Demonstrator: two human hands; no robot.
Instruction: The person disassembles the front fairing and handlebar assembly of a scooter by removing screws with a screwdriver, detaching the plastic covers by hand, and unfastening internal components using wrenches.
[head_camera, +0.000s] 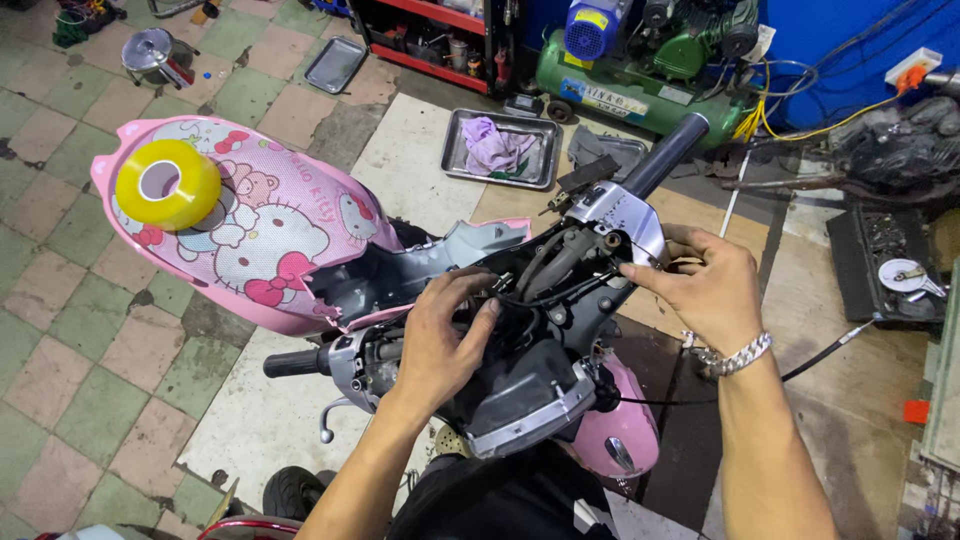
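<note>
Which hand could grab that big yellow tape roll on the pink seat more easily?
Probably the left hand: it rests on the open handlebar wiring, on the same side as the yellow tape roll. The right hand is farther off, at the silver switch housing.

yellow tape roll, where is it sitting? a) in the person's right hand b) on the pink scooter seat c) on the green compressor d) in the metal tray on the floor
b: the yellow tape roll lies on the pink scooter seat, clear of both hands; the metal tray holds a purple rag instead, and the right hand is at the handlebar wiring.
</note>
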